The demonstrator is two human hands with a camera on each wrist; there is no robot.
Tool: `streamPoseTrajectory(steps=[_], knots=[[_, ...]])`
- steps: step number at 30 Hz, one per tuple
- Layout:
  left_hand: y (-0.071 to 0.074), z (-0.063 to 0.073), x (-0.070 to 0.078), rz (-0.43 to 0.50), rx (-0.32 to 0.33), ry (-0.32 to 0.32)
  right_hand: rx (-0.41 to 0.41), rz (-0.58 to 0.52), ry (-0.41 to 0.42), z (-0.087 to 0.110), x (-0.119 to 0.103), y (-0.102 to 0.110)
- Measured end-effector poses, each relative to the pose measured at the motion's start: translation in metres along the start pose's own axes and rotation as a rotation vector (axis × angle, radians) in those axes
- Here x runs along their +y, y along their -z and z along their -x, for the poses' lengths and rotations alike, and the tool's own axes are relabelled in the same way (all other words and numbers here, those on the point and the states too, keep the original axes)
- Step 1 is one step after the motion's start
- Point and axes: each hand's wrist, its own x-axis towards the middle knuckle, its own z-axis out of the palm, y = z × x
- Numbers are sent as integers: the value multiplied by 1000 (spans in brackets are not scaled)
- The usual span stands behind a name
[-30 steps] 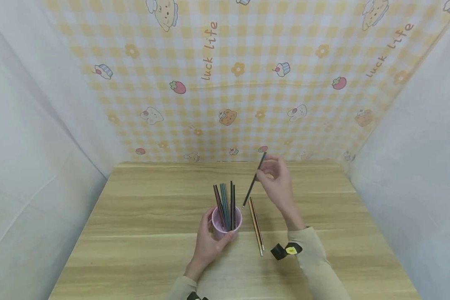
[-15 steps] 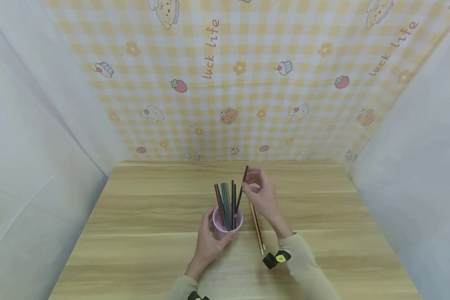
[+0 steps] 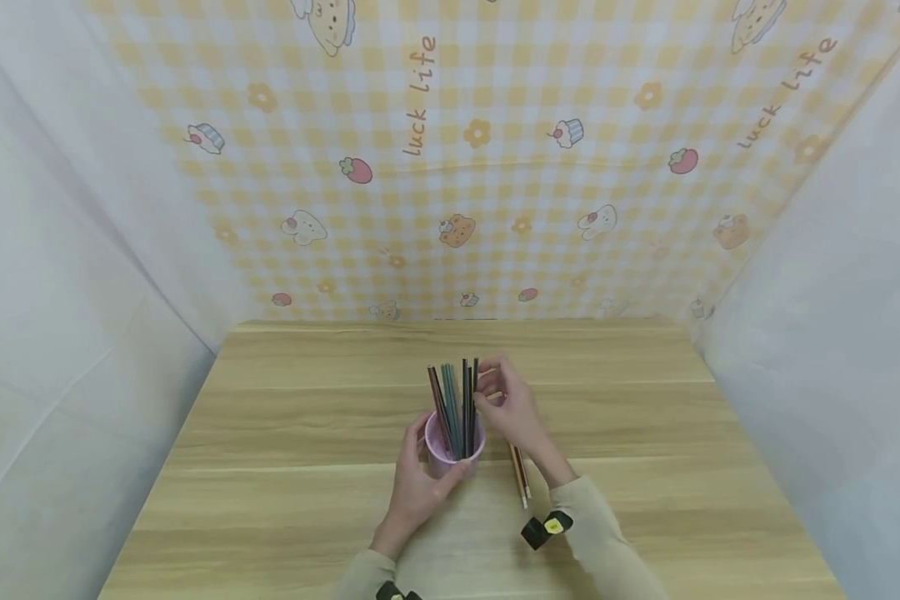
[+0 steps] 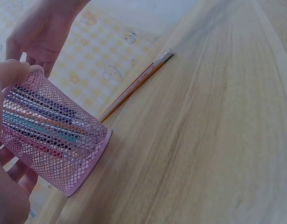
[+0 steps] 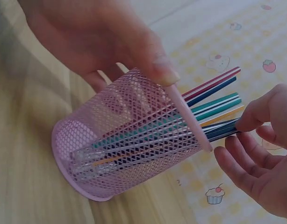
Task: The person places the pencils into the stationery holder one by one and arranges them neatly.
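Observation:
A pink mesh pencil cup (image 5: 129, 135) stands on the table with several pencils (image 3: 447, 400) in it: red, green, orange and dark ones. My left hand (image 3: 418, 492) grips the cup from the left, its thumb at the rim. On the cup's right side, my right hand (image 3: 512, 408) pinches a dark pencil (image 3: 475, 383) between thumb and forefinger. That pencil's lower part is inside the cup, among the others. Right of the cup lie two pencils (image 4: 134, 86), one red and one orange, side by side; my right hand hides their far ends in the head view.
The wooden table (image 3: 285, 433) reaches back to a yellow checked cloth (image 3: 390, 200) with cartoon prints. White cloth walls (image 3: 67, 275) close off both sides. A black camera (image 3: 536, 532) is strapped to my right wrist.
My right hand has moved left and down, bringing the dark pencil from above the table into the cup. The left hand keeps its hold on the cup.

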Motion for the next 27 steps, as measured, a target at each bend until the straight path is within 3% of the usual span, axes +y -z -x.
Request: streamPoseTrajectory(steps=[4, 8, 13, 27], knots=[[-4, 0, -19, -6, 9, -3, -5, 22, -6, 3, -1, -1], [-7, 1, -41, -14, 16, 4, -8, 46, -19, 1, 12, -2], [-6, 1, -42, -22, 11, 0, -1, 94, -15, -5, 32, 0], [-5, 2, -40, -44, 10, -8, 49, 153, 9, -18, 40, 24]])
